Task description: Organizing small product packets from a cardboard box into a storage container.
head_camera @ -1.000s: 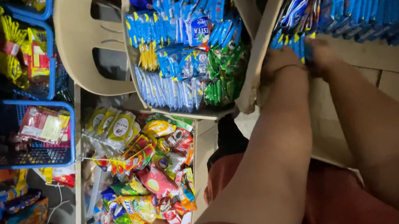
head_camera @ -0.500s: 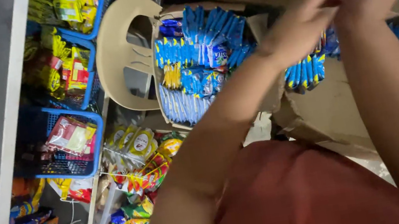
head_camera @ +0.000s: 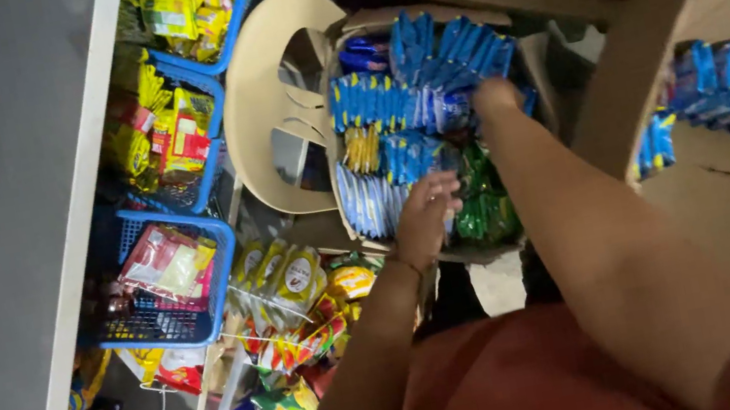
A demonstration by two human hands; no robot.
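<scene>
Your left hand point(head_camera: 427, 214) rests spread on the blue packets point(head_camera: 386, 96) in the cardboard box point(head_camera: 436, 10) — your right hand point(head_camera: 494, 97) reaches among them, grip unclear.

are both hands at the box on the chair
Yes, the left hand and right hand both rest among the blue packets in that cardboard box.

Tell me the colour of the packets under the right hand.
Blue, seen in the head view: the right hand rests on blue packets.
</scene>
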